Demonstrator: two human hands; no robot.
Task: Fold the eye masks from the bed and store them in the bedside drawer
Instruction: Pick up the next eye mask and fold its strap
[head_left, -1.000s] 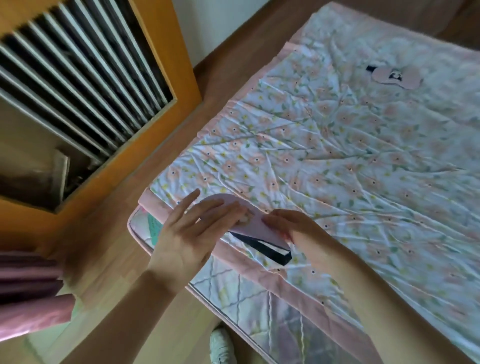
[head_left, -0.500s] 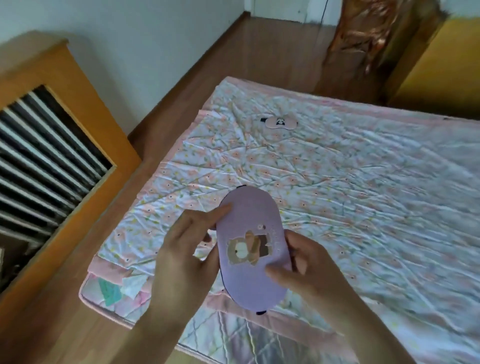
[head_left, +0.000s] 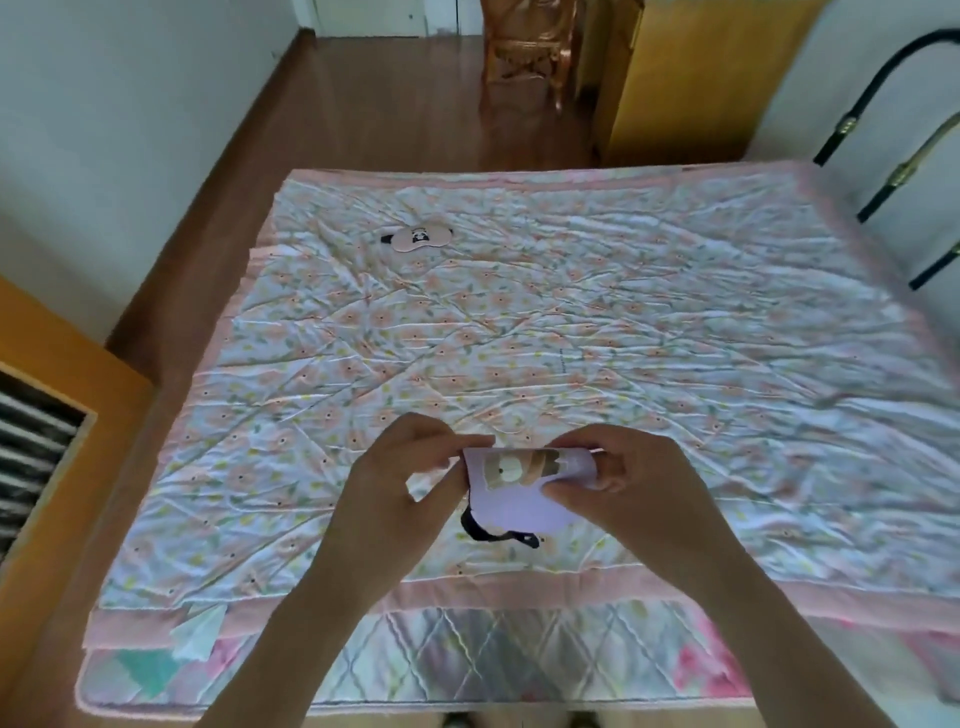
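A lilac eye mask (head_left: 519, 506) with a bear picture is held over the near part of the bed, bent over along its top edge. My left hand (head_left: 400, 488) pinches its left end and my right hand (head_left: 631, 486) grips its right end. Its black strap (head_left: 491, 532) hangs below. A second eye mask (head_left: 415, 239), pink with a black strap, lies flat on the floral quilt (head_left: 571, 322) at the far left of the bed. No drawer is in view.
An orange wooden frame with dark slats (head_left: 36, 415) stands at the left. Wooden floor runs along the bed's left side. A yellow cabinet (head_left: 691, 78) and a wicker chair (head_left: 530, 47) stand beyond the bed; a black metal bed rail (head_left: 909, 156) is at right.
The view has swung from the bed's left corner to the whole bed. The lilac mask went from lying on the quilt, to upright and flat in both hands, to bent over.
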